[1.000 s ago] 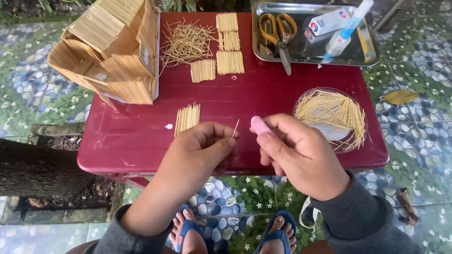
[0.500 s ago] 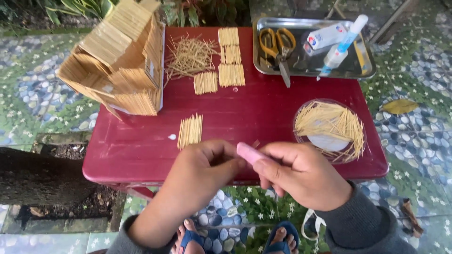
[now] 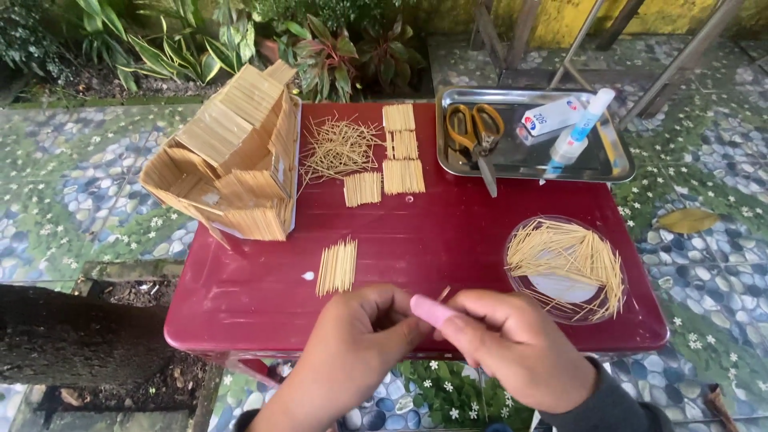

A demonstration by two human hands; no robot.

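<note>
Both hands [image 3: 448, 344] pinch a toothpick [image 3: 442, 294] over red table [image 3: 448, 232].

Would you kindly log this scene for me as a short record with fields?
Setting: red table outdoors on patterned tiles
Left hand: pinching a toothpick
Right hand: holding a pink tool to it
Model: toothpick house, far left
Tray: scissors, glue bottle
Dish: loose toothpicks
</note>
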